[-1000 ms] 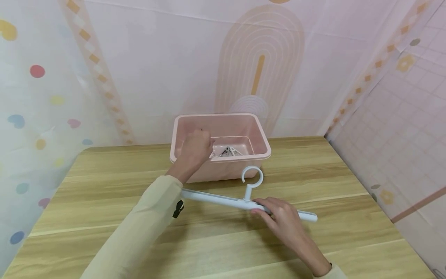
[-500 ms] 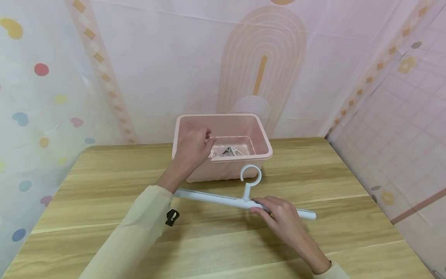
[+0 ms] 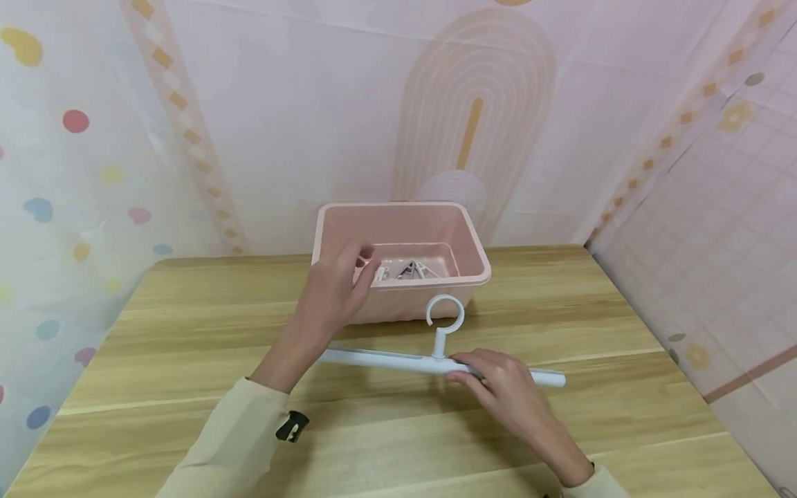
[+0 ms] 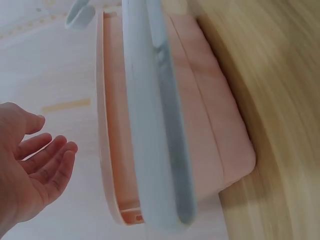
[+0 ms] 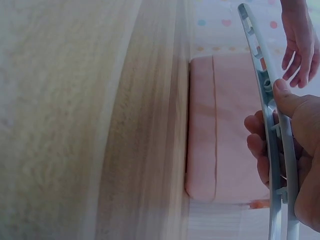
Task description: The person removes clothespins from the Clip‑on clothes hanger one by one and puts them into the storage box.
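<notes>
My right hand [image 3: 507, 391] grips the pale blue clothes hanger [image 3: 386, 360] just right of its round hook, thumb on the near side. The hanger's bar runs crosswise over the wooden table, and its left end is hidden behind my left wrist in the head view. My left hand [image 3: 330, 290] is over the front left corner of the pink bin [image 3: 405, 308]. In the left wrist view, that hand [image 4: 40, 167] holds nothing, its fingers loosely bent and the palm bare. Seen from the right wrist, the hanger's underside [image 5: 265, 92] has small slots and pegs.
Several small white and grey pieces [image 3: 414, 270] lie on the bin's floor; my left hand covers part of it. The bin stands at the back of the wooden table [image 3: 560, 304], against a patterned wall covering [image 3: 286, 124]. Another such covering hangs on the right.
My left hand has drawn back from inside the bin toward me, its fingers loosening from a curled pose. The right hand keeps its grip on the hanger, nearly still.
</notes>
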`<state>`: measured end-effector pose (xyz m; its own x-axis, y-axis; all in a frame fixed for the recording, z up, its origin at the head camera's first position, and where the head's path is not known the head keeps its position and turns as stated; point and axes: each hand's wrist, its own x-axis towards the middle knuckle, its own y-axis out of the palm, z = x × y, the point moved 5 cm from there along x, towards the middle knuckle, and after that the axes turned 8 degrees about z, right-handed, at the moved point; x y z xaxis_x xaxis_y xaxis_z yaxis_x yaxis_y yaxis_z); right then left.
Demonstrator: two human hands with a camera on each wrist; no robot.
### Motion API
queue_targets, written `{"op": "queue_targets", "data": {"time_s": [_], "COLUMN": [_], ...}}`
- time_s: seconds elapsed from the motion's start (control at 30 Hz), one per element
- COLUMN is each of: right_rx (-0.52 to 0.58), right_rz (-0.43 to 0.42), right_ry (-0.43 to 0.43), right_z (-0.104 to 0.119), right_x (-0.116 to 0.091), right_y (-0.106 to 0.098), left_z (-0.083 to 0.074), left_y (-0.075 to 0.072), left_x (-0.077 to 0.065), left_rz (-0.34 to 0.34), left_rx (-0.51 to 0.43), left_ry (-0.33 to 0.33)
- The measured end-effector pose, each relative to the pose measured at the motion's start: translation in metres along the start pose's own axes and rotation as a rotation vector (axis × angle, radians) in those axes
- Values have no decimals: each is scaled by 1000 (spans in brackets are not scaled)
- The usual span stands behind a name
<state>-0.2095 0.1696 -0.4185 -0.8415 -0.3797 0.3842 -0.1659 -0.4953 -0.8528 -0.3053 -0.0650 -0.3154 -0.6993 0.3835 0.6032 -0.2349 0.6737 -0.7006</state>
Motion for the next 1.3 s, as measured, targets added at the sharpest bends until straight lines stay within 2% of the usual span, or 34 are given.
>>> {"op": "queue_targets", "data": {"time_s": [0.1, 0.23, 0.5, 0.67, 0.8, 0.97, 1.2, 1.3], "right_rx": [-6, -13, 2, 45, 41, 21, 21, 19], "right_rz": [-4, -10, -12, 33, 110, 171, 150, 160], "right_ry": [-9, -31, -119, -198, -212, -201, -234, -222], "right_z": [0, 0, 2, 3, 3, 1, 1, 0], "right_x": [0, -1, -2, -2, -2, -1, 3, 4], "right_y": [0, 0, -1, 1, 3, 5, 6, 6], "left_z": [-4, -4, -1, 0, 2, 5, 9, 11], "left_y": [-1, -4, -14, -15, -14, -10, -7, -6], "left_x": [-10, -22, -43, -61, -74, -81, -86, -89], "left_rz": [-9, -11, -27, 6, 50, 96, 119, 124], "left_rx": [-10, -40, -32, -40, -51, -74, -73, -64], "left_ry": [33, 45, 13, -19, -55, -94, -138, -156]}}
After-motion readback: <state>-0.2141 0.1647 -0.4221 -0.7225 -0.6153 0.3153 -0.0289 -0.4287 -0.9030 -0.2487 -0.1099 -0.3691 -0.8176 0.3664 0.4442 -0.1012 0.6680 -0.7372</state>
